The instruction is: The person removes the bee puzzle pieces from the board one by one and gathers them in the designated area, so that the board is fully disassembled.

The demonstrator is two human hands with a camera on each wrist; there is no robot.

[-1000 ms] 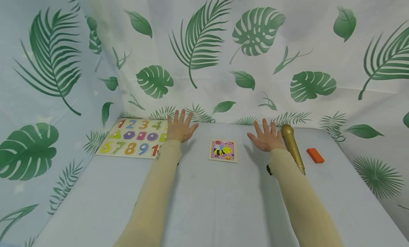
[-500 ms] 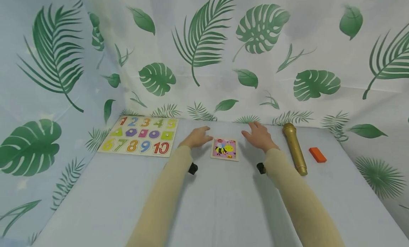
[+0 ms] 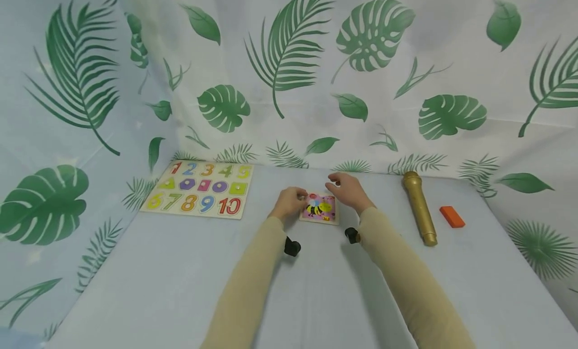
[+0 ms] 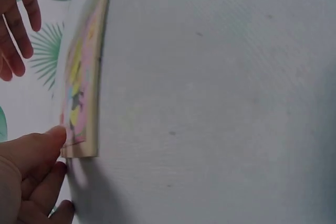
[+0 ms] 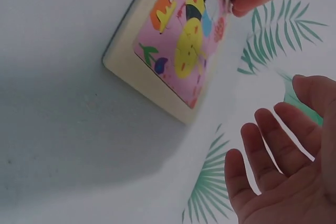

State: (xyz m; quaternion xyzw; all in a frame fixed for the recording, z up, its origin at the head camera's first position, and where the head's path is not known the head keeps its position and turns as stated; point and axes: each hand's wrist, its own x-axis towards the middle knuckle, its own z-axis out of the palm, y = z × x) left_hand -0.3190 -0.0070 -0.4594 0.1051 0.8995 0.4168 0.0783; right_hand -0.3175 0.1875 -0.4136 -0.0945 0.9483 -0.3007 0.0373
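Note:
A small square bee jigsaw puzzle (image 3: 321, 208), with a pink picture in a pale wooden frame, lies in the middle of the table. My left hand (image 3: 289, 203) pinches its left edge, the thumb (image 4: 55, 135) on top and the other fingers curled at the side. Just beyond the puzzle's right side hovers my right hand (image 3: 351, 189). In the right wrist view its fingers (image 5: 273, 148) are spread and loosely bent, apart from the puzzle, with nothing in them.
A wooden number puzzle board (image 3: 196, 189) lies at the back left. To the right are a gold microphone (image 3: 420, 208) and an orange block (image 3: 452, 216). Leaf-printed cloth (image 3: 289, 123) hangs behind the table (image 3: 180, 279).
Both hands have come down and inward from spread-out positions towards the bee puzzle. The left now has hold of its edge; the right has moved left, close to it.

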